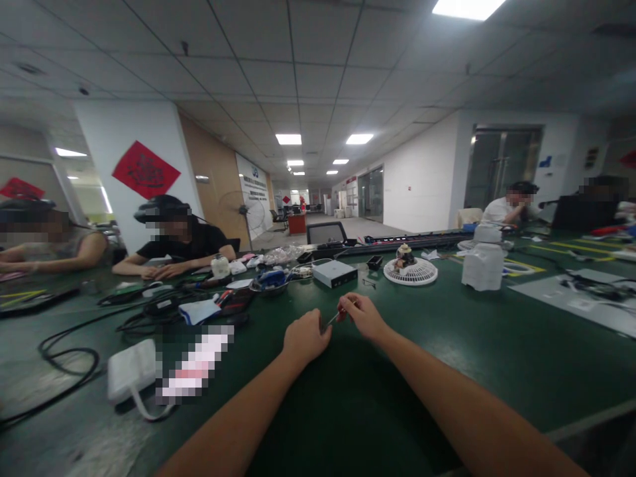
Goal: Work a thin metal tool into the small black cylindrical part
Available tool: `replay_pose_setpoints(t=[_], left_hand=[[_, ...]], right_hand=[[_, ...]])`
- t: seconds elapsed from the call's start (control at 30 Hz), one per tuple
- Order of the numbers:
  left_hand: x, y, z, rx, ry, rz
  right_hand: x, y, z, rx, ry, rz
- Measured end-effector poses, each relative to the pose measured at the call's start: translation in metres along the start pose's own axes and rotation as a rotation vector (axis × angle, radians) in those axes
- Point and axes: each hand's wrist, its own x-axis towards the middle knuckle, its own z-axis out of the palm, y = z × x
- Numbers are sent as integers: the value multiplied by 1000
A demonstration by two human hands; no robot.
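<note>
Over the green table (437, 371), my left hand (305, 338) is closed around one end of a thin metal rod (332, 320). My right hand (362, 314) is pinched at the other end of the rod, where a small reddish part shows between the fingers; its details are too small to tell. Just beyond the hands sits a grey box with a black front (334, 273). A white round fan grille with a motor on it (410, 270) lies behind my right hand.
A white power bank (132, 371) with a strap, black cables (69, 344) and a blue-white packet (199, 311) lie at the left. A white housing (483, 265) stands at the right. Two people sit at the left, others at the far right.
</note>
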Motion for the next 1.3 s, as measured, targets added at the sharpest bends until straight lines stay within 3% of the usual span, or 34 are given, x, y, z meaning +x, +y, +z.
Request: replay_pose_setpoints(t=[0.17,0.37,0.6,0.77,0.97,1.13,1.3], left_hand=[[-3,1,-6,42,-7,29],[-5,-2,-12,35,-49,40],[-16,4,-13,163,22,243],[-17,-7,-10,217,-62,343],[-17,-21,-22,206,-185,395],[-18,-22,-25,206,-193,402],[-17,-22,-22,206,-175,413]], right_hand=[[-1,1,-1,28,24,-12],[-5,0,1,-63,-69,-4],[-11,-10,-3,-399,86,-93],[-8,1,-6,-496,118,-41],[-5,2,-9,-577,113,13],[-5,-2,-9,-646,113,-31],[-6,4,-6,-618,51,15]])
